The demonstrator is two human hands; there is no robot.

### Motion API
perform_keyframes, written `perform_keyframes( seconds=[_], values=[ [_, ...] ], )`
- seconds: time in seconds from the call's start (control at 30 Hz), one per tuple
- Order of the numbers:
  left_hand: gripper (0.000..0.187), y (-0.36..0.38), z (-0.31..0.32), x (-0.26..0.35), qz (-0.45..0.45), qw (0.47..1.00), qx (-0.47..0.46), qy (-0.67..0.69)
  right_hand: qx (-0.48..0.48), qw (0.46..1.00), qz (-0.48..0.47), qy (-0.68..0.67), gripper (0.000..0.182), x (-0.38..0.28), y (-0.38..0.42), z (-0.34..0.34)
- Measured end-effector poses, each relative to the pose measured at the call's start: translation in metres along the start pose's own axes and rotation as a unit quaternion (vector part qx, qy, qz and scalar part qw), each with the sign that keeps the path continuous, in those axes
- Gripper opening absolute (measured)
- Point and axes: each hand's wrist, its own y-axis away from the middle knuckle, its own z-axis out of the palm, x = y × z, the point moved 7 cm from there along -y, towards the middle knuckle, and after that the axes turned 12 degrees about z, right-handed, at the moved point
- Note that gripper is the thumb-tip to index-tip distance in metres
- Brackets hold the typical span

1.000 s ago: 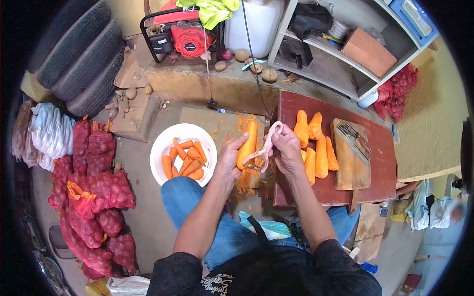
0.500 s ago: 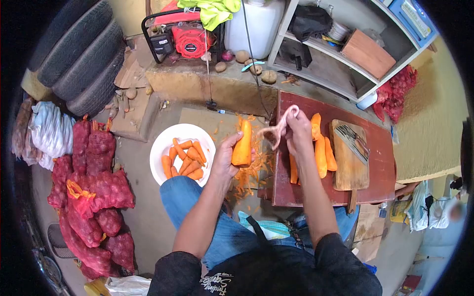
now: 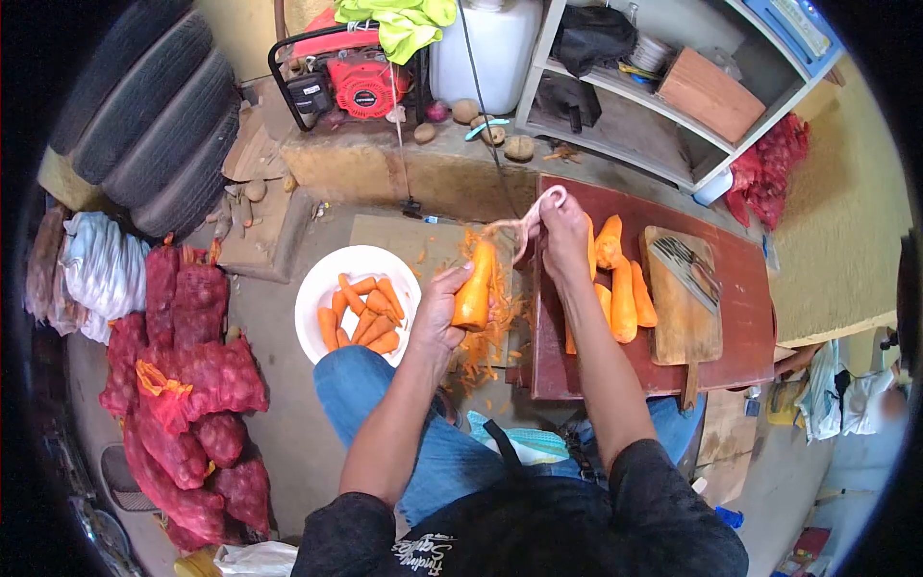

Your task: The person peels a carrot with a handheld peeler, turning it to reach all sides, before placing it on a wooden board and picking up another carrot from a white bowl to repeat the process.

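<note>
Both hands work above the worktop's (image 3: 740,317) left edge: the left hand (image 3: 439,310) grips a carrot (image 3: 474,288) upright by its lower half, and the right hand (image 3: 564,231) clasps a pale peeler (image 3: 524,219) whose blade meets the carrot's tip. Orange peelings (image 3: 486,341) lie below. Peeled carrots (image 3: 623,298) rest on the worktop beside a cutting board (image 3: 685,293); a white bowl (image 3: 322,279) sits on the floor.
</note>
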Motion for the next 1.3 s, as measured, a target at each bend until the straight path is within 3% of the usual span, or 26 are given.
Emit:
perform_keyframes(
  seconds=[0.03, 0.1, 0.37, 0.6, 0.87, 0.97, 1.2, 1.3],
  values=[
    [0.029, 0.0, 0.0, -0.002, 0.002, 1.0, -0.001, 0.008, 0.037, 0.996, -0.051, 0.069, 0.014, -0.009, -0.008, -0.005],
    [0.03, -0.002, -0.001, -0.002, 0.006, 1.0, 0.013, 0.012, 0.027, 0.998, -0.041, 0.032, 0.014, -0.012, -0.011, -0.012],
    [0.022, -0.012, -0.013, 0.001, 0.088, 0.99, 0.108, 0.001, -0.066, 0.995, 0.068, 0.028, 0.016, -0.007, 0.092, 0.038],
    [0.02, -0.008, -0.012, -0.001, 0.051, 0.995, 0.069, -0.049, 0.031, 0.997, -0.039, 0.064, 0.013, -0.033, 0.03, 0.007],
    [0.027, -0.007, 0.01, 0.0, 0.022, 0.995, 0.071, 0.071, -0.122, 0.988, 0.089, -0.006, 0.023, -0.004, 0.097, 0.033],
    [0.026, -0.005, 0.001, -0.004, 0.026, 1.0, 0.012, -0.006, -0.118, 0.988, 0.088, -0.044, 0.025, 0.006, 0.086, 0.025],
    [0.029, -0.001, 0.001, -0.007, -0.024, 0.998, 0.022, 0.045, -0.008, 0.998, -0.005, -0.056, 0.021, -0.009, -0.001, -0.006],
    [0.031, 0.0, 0.004, -0.004, -0.03, 0.998, 0.022, 0.058, 0.012, 0.997, 0.031, -0.072, 0.02, -0.013, -0.005, -0.015]
  ],
)
